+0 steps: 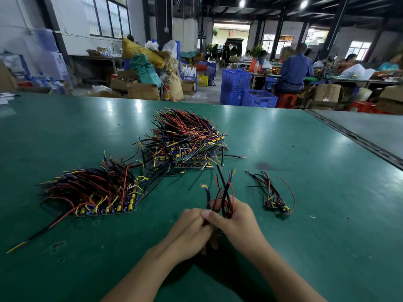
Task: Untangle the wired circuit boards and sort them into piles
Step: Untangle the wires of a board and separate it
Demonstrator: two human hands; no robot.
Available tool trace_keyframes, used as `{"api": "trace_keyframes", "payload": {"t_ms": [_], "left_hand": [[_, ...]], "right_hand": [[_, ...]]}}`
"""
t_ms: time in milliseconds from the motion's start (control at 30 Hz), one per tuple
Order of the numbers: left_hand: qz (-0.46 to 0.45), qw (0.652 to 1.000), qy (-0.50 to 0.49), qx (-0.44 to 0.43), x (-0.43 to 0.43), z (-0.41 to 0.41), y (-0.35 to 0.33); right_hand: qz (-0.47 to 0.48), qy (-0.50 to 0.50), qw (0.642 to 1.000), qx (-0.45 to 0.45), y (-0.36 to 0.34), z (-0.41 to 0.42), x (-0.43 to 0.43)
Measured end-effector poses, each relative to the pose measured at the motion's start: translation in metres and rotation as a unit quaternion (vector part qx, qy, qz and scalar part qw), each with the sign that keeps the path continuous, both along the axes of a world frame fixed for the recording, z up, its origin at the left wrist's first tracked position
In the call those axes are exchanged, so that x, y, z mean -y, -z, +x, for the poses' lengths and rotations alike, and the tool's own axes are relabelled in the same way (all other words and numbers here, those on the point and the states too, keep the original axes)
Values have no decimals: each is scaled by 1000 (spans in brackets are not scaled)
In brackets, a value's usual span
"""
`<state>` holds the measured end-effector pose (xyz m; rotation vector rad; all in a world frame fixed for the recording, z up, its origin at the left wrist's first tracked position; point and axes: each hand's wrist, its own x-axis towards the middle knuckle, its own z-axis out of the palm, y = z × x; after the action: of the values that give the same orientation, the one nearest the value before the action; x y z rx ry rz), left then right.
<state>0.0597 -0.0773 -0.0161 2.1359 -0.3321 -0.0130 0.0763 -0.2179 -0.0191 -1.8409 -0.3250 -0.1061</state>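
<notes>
The worktop (316, 182), green, carried every item. The far pile (187, 138) of wired circuit boards, the largest, lay straight ahead of my hands and well apart from them. Its red, black, yellow and blue leads fanned away from me. The left pile (93, 192), somewhat smaller, lay ahead and to the left of my hands, with boards stacked at its near edge and leads pointing left. My left hand (187, 231) and right hand (236, 223) were pressed together above the worktop, nearer to me than any pile. Both hands had fingers curled round the held bundle (224, 192). Its leads stood up out of the right hand's grip, and its board was hidden inside the hands. The small pile (275, 196), a few boards with leads, lay just to the right of my right hand, not touching it. One loose wire (39, 233), black with a yellow tip, ran from the left pile's near edge toward the near left.
</notes>
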Motion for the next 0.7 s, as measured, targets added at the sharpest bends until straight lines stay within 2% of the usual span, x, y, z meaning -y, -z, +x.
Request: {"api": "trace_keyframes", "payload": {"t_ms": [133,233,300,400,467,533,600,700], "left_hand": [[22,999,36,17,2,1,4],[24,999,35,21,5,2,9],[-13,999,43,12,9,1,11],[-129,992,3,-12,13,-1,6],[-172,984,-46,-6,10,0,2],[-180,983,-28,-9,8,0,1],[-223,974,1,-41,11,-1,1],[-270,960,-6,-73,12,0,2]], "right_hand": [[-62,60,994,64,4,3,0],[-61,95,990,85,5,5,2],[-31,105,992,65,5,8,3],[44,100,994,11,0,11,9],[56,55,997,-13,-3,11,13],[48,-33,998,-27,-3,9,12],[6,-108,994,-19,-2,5,10],[-84,-195,977,-16,-1,-1,5]]}}
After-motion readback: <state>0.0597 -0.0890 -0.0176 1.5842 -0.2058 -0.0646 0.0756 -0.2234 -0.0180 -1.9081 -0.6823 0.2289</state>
